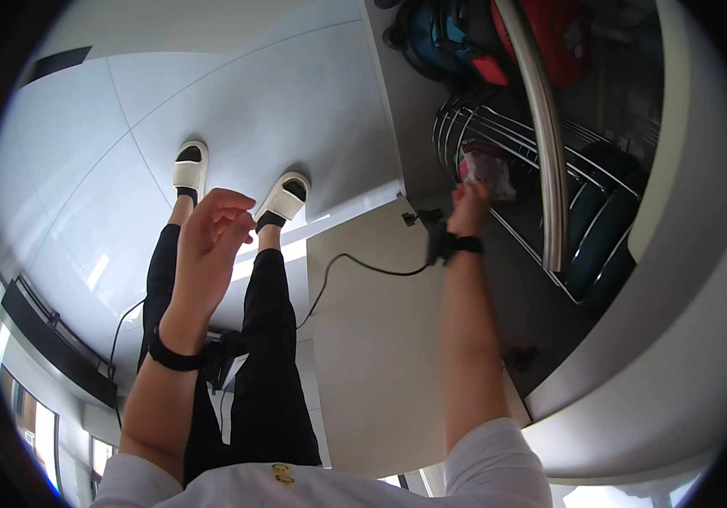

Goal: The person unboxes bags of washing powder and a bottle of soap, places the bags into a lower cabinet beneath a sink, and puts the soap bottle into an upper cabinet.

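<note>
My left hand hangs in front of my legs, its fingers curled in toward the thumb and nothing visible in it. Inside the cabinet at the right, my right hand is closed at the near edge of a red and white plastic packet. Its fingertips are slightly blurred and partly hidden against the packet. The packet lies in a chrome wire rack. Black bands with small devices sit on both wrists, and a black cable runs from the right one.
A pale cabinet door stands open beside my right arm. A thick metal bar handle crosses in front of the rack. Blue-black and red items are at the back, dark green rounded shapes at the right. My slippered feet are on pale tiles.
</note>
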A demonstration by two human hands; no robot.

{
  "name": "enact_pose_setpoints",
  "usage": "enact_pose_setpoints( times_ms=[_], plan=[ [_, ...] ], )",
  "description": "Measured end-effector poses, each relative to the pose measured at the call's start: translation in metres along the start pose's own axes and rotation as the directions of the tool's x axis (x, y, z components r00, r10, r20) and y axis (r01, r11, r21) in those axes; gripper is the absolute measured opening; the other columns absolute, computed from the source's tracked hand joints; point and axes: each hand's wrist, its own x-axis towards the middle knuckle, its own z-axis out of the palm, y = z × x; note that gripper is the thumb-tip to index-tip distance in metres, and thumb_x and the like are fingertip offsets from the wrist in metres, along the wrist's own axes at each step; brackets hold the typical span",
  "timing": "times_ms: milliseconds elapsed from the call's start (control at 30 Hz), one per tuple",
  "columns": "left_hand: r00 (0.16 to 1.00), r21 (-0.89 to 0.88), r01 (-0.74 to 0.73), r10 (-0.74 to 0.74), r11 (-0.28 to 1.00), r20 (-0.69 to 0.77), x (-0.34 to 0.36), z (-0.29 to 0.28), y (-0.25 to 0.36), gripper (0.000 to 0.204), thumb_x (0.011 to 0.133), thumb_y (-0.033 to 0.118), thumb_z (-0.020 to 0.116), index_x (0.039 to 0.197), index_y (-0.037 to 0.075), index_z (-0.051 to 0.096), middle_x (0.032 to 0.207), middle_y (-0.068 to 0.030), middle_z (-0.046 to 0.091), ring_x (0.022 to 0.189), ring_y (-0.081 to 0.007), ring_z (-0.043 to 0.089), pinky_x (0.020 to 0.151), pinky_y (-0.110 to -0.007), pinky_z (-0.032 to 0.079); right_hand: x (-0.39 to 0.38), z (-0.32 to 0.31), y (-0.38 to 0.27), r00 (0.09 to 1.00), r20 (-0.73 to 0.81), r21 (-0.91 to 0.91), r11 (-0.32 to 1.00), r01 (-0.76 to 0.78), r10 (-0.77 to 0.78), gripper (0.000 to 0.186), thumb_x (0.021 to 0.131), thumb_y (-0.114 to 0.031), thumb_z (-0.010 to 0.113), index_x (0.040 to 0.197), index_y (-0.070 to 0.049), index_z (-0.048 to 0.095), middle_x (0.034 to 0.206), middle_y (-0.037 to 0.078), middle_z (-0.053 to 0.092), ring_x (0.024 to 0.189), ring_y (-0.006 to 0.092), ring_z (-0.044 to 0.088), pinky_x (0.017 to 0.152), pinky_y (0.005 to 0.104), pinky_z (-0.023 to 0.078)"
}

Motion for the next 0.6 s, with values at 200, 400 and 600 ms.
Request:
enact_pose_setpoints(
  times_ms=[200, 400, 600],
  plan=[
    [0.995, 0.158, 0.027, -0.041, 0.987, 0.087, -0.026, -0.029, 0.060, 0.008, 0.090, 0.006, 0.055, 0.084, 0.001, 0.057, 0.068, 0.0036, 0.049, 0.062, -0.0036, 0.041, 0.056, -0.020, 0.031, -0.153, 0.045, 0.000, 0.915, 0.196, 0.409, 0.819, -0.402, 0.351, 0.009, 0.091, -0.003, 0.050, 0.087, -0.003, 0.058, 0.084, 0.006, 0.062, 0.075, 0.0137, 0.062, 0.069, 0.0242, 0.055],
    [0.993, 0.342, -0.083, 0.049, 0.936, 0.109, -0.095, -0.126, 0.133, 0.011, 0.088, 0.008, 0.052, 0.081, 0.000, 0.054, 0.056, -0.0037, 0.043, 0.051, -0.0077, 0.038, 0.048, -0.026, 0.030, -0.423, 0.102, -0.022, 0.655, 0.572, 0.033, 0.784, -0.619, 0.493, 0.010, 0.091, -0.014, 0.056, 0.088, -0.006, 0.060, 0.068, 0.001, 0.055, 0.057, 0.0089, 0.051, 0.052, 0.0210, 0.043],
    [0.940, 0.397, -0.116, -0.029, 0.910, 0.341, -0.153, -0.279, 0.173, 0.030, 0.091, 0.020, 0.051, 0.074, -0.004, 0.054, 0.060, -0.0218, 0.051, 0.054, -0.0364, 0.050, 0.052, -0.040, 0.039, -0.566, 0.152, -0.072, 0.525, 0.695, -0.321, 0.865, -0.386, 0.492, 0.013, 0.091, -0.011, 0.054, 0.091, -0.001, 0.062, 0.066, 0.002, 0.054, 0.055, 0.0108, 0.051, 0.051, 0.0223, 0.040]
  ],
)
